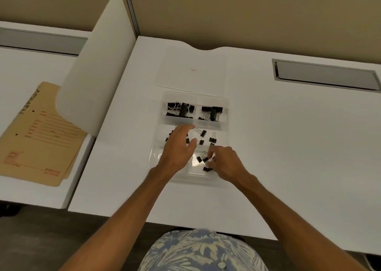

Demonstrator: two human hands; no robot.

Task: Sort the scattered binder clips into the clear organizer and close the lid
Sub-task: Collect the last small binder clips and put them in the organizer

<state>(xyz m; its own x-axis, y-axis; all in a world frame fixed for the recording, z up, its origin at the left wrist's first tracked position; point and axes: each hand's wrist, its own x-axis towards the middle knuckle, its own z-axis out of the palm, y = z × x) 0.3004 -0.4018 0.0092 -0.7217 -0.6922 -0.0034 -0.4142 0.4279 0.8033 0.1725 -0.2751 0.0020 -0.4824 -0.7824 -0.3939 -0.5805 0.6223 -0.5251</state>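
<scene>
Head view is looking down on a white surface [288, 147], where a clear organizer [226, 114] is sitting near the middle, well in from every edge. Its lid [175, 68] is lying open and flat on the far side, reaching toward the far edge. Bare room is stretching wide to the right of the organizer and along the near edge. A narrower strip is running on the left, up to a white divider panel [99, 64] standing along the left edge. A grey cable slot [325, 75] is sitting toward the far right corner, well apart from the organizer. Beyond the divider, a tan folder [39, 134] is lying on a neighbouring surface [31, 68].

Large binder clips [180, 110] are filling the two far compartments. Small binder clips [203, 133] are lying in the middle and near compartments. The left hand [179, 147] is hovering over the middle left compartment with fingers spread and relaxed, grasping nothing. The right hand [224, 161] is reaching into the near right compartment, its fingertips curling in and pinching one of the small binder clips, with others just beside them.
</scene>
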